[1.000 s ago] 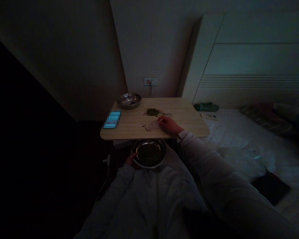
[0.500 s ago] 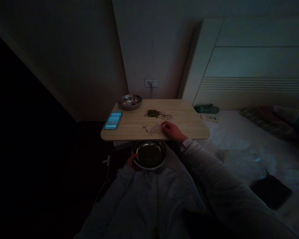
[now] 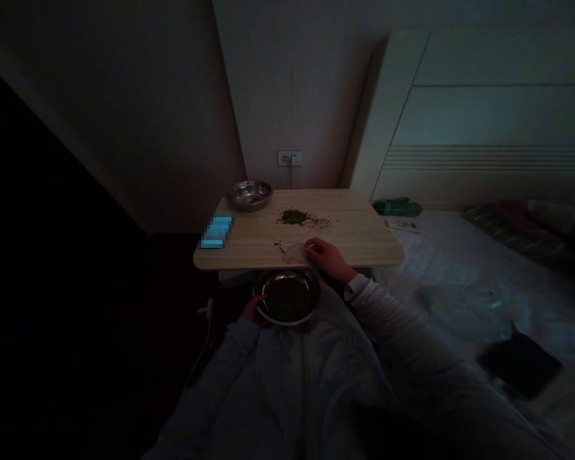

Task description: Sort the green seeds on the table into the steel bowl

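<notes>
My left hand (image 3: 253,309) grips the left rim of a metal bowl (image 3: 287,319), held at my lap just under the table's front edge. Dark green bits, too small to name surely, lie inside that bowl. Over the front of the wooden table (image 3: 239,254), my right hand (image 3: 323,253) is closed on a thin, pale, see-through scraper-like piece (image 3: 294,253), its edge against the tabletop. A few green bits lie just left of the piece. Farther back sits a pile of small green grains (image 3: 294,217), with loose ones scattered to its right.
Another metal bowl (image 3: 249,195) stands at the table's back left corner, with a blurred blue-screened phone (image 3: 217,231) in front of it. On the bed at right lie a green bottle (image 3: 397,207), a remote (image 3: 403,225) and a dark flat item (image 3: 522,364).
My right hand has moved slightly left and toward me with the see-through piece, closer to the table's front edge. My left hand and the lap bowl stay put.
</notes>
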Tool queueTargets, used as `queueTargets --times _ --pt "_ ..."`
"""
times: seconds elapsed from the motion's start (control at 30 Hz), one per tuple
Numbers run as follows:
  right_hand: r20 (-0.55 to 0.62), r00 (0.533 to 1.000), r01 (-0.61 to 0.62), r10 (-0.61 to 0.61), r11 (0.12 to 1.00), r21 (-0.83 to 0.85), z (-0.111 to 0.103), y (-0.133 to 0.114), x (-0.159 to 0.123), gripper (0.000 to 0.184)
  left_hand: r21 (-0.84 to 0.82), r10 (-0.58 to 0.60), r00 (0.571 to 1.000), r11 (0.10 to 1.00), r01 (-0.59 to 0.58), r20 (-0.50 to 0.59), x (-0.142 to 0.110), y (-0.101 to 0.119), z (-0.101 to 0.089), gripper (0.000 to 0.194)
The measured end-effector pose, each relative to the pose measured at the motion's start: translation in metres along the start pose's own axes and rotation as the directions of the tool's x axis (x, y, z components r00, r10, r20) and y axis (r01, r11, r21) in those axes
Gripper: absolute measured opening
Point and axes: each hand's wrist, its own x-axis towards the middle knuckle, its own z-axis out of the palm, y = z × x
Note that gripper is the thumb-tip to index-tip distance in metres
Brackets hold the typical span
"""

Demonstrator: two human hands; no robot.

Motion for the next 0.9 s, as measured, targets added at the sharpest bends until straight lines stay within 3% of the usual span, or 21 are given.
queueTargets --times 0.27,0.43,0.6,0.77,0.9 --pt "0.038 0.999 -0.002 0.001 1.0 0.022 0.0 -0.003 -0.006 0.021 0.019 0.013 0.998 1.0 -0.012 -0.055 -0.008 0.001 0.006 0.047" --pt "0.09 0.996 -0.006 -0.008 0.989 0.151 0.0 0.003 -0.007 0.019 0.001 0.025 1.0 1.0 -0.025 -0.003 -0.003 0.0 0.002 0.048" --pt "-0.036 0.993 -0.093 0.111 0.939 0.331 0.0 -0.002 -0.011 0.018 -0.013 0.025 0.999 1.0 -0.025 -0.027 0.001 0.001 0.001 0.046" --pt "-0.107 0.99 -0.067 0.09 0.977 0.202 0.016 -0.021 -0.017 0.013 0.012 0.025 1.0 1.0 -0.024 -0.017 0.001 0.001 0.0 0.048" --pt "-0.092 0.994 -0.059 0.066 0.995 0.078 0.034 -0.036 -0.021 0.009 0.009 0.036 0.999 0.999 -0.037 0.004 0.0 -0.001 0.001 0.048"
